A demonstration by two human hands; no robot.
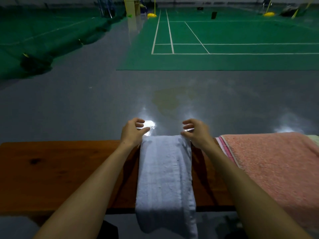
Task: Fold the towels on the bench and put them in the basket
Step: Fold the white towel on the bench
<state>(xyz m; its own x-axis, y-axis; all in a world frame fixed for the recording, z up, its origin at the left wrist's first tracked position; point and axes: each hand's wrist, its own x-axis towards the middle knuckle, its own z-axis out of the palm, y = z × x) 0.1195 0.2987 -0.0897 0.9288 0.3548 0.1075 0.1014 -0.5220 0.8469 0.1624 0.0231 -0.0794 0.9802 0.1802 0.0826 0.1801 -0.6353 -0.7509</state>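
A white towel (165, 173), folded into a long narrow strip, lies across the brown wooden bench (51, 173) and hangs over its near edge. My left hand (133, 131) hovers at the towel's far left corner with fingers curled and apart, holding nothing. At the far right corner my right hand (196, 132) has its fingers apart, the fingertips just touching the towel's edge. A pink towel (276, 163) lies spread over the bench to the right. No basket is in view.
Beyond the bench is a shiny grey floor (103, 100) with light glare, then a green badminton court (224, 49) with white lines. Green netting (34, 54) lies piled at the left. Yellow post bases (151, 15) stand far back.
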